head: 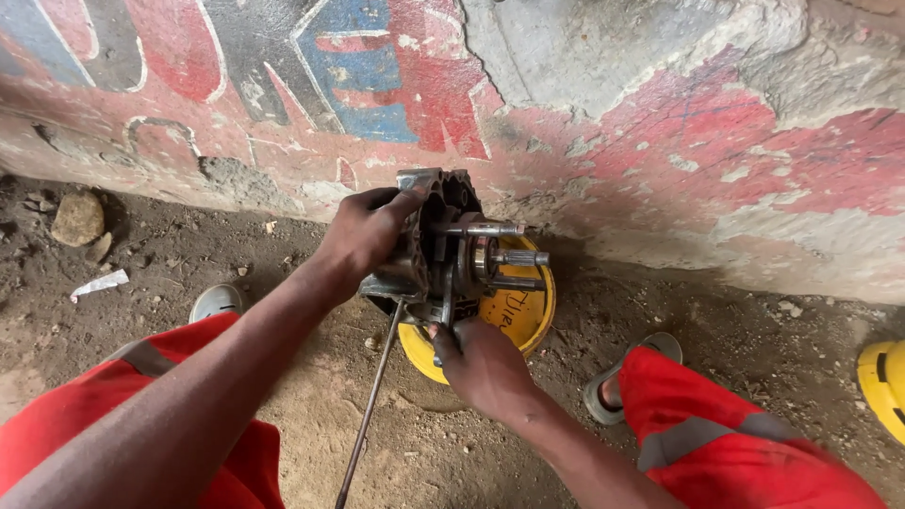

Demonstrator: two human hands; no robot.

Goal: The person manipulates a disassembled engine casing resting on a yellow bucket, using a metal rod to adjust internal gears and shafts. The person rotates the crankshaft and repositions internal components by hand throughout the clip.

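Note:
My left hand (363, 231) grips the top left side of a grey metal engine casing (443, 250) with steel shafts sticking out to the right. The casing rests over a yellow plastic container (523, 316) on the dirt ground. My right hand (481, 363) holds the casing's lower edge from below, fingers curled on it. A thin metal rod (370, 405) slants from under the casing down toward me, between my knees.
A painted, crumbling wall (584, 141) stands right behind the casing. My legs in red trousers (726, 443) flank the work, feet in sandals. A stone (77, 219) and a scrap of paper (99, 283) lie at left. Another yellow object (884, 386) sits at the right edge.

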